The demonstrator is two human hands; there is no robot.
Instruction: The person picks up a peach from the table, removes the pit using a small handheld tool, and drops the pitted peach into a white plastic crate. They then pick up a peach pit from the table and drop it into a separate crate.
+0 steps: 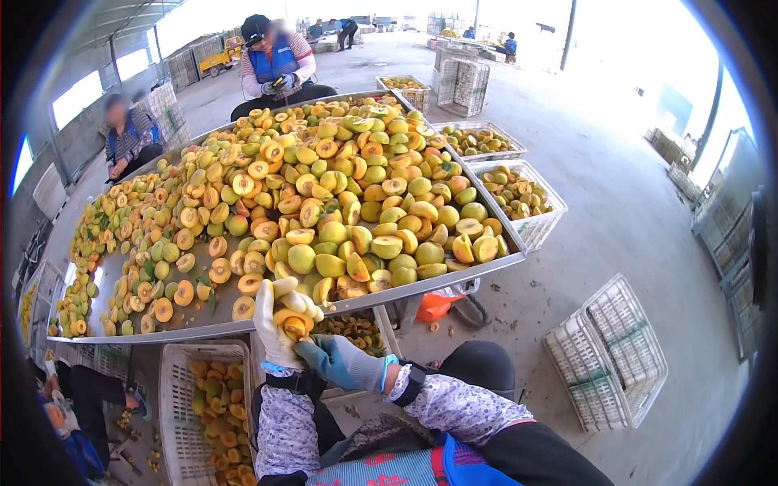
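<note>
The halved fruit (293, 326), orange-fleshed with its stone showing, sits clasped in the white-gloved left hand (277, 322), just at the near rim of the tabletop (194, 330). The teal-gloved right hand (340, 362) presses against it from below, fingers curled; whether it holds anything cannot be told. Red marks on the person's apron (381, 468) are too blurred to read. The sheet-metal tabletop is heaped with yellow-green fruit (324, 194), whole and cut. A white lattice crate of halves (182, 381) stands below the left hand, and an upturned crate (608, 356) lies on the concrete floor (616, 219). Two seated workers (275, 65) face the far side.
</note>
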